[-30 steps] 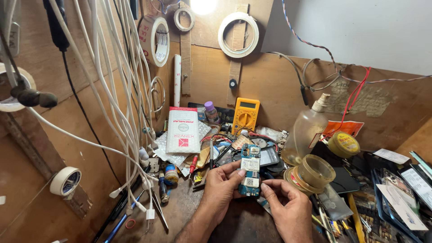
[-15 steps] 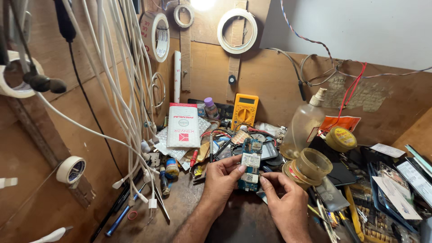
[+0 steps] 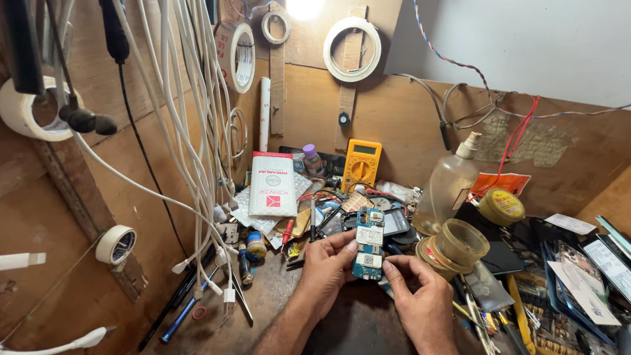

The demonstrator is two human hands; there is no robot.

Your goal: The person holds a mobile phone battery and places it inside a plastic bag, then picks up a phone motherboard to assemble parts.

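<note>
A small blue circuit board (image 3: 369, 244) with silver metal shields stands upright between my two hands, low in the middle of the head view. My left hand (image 3: 327, 268) grips its left edge with thumb and fingers. My right hand (image 3: 420, 299) pinches the board's lower right corner. Both forearms come up from the bottom edge over a dark wooden bench (image 3: 282, 309).
A yellow multimeter (image 3: 361, 164), a white and red packet (image 3: 272, 184), a clear pump bottle (image 3: 449, 187) and rolls of brown tape (image 3: 458, 244) crowd the bench behind. White cables (image 3: 197, 131) hang at left. Phone parts and tools (image 3: 565, 289) lie at right.
The view has shifted slightly while my hands keep hold of the board. My right fingers have moved in closer to the board's lower corner.
</note>
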